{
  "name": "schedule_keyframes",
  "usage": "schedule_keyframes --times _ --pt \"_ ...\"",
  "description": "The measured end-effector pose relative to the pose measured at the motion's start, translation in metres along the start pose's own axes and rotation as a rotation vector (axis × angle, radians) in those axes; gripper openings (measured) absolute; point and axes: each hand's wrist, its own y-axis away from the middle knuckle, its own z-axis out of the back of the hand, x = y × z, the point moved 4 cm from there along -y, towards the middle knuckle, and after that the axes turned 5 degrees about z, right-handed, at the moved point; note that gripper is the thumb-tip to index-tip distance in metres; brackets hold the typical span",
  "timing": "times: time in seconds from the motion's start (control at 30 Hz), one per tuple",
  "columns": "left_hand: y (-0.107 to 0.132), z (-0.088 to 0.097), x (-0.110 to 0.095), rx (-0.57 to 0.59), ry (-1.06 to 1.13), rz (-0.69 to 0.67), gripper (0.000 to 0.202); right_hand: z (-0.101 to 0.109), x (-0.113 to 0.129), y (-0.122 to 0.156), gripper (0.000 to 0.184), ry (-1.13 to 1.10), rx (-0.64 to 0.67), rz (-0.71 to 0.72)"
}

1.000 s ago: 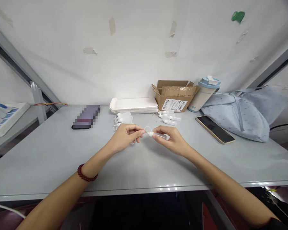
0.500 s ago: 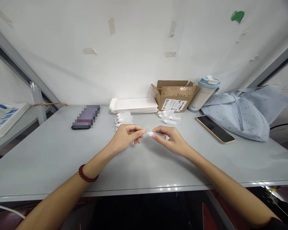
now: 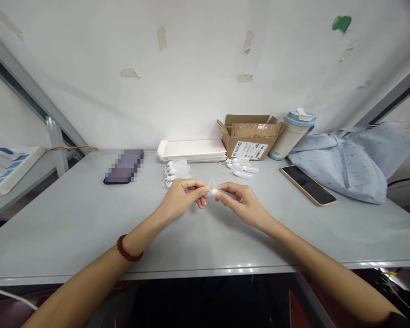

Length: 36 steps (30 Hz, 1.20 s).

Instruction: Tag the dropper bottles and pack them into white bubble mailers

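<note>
Both my hands meet over the middle of the grey table [image 3: 71, 218]. My left hand [image 3: 182, 198] pinches a thin white loop [image 3: 212, 185] at the end of a small clear plastic vial [image 3: 214, 192]. My right hand [image 3: 241, 202] is closed round the vial's body, most of which its fingers hide. Behind my left hand lies a heap of similar vials with loops [image 3: 176, 172]. A few more loose vials [image 3: 242, 168] lie behind my right hand.
A stack of white trays [image 3: 191, 150] and an open cardboard box [image 3: 249, 136] stand at the wall. A blue-lidded cup [image 3: 292, 134], a phone [image 3: 307, 184] and a light-blue bag [image 3: 345, 164] are at the right. A dark pixelated item [image 3: 123, 167] lies left.
My hands have drawn slightly closer together around the vial, and the right fingers now cover more of it. The view shifted a little.
</note>
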Motion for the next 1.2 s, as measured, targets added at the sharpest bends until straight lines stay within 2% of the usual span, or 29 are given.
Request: schedule_keyframes --times 0.23,0.47,0.67,0.83,1.2 --pt "0.0006 0.0057 -0.0022 -0.105 0.083 -0.016 0.021 0.0018 0.0014 -0.0007 0.024 -0.073 -0.042 -0.001" --pt "0.0012 0.0017 -0.0018 -0.047 0.089 0.002 0.021 0.0003 0.0029 0.0001 0.023 -0.081 -0.029 0.018" --pt "0.0005 0.0070 0.0001 -0.105 0.109 -0.015 0.022 0.0022 0.0009 -0.0008 0.024 -0.077 -0.054 0.011" --pt "0.0003 0.0062 -0.0006 -0.062 0.114 -0.008 0.021 0.0029 0.0003 -0.0010 0.023 -0.080 -0.052 0.007" --pt "0.0017 0.0042 -0.0015 -0.071 0.054 -0.015 0.022 0.0009 0.0003 0.0004 0.024 -0.074 -0.048 0.026"
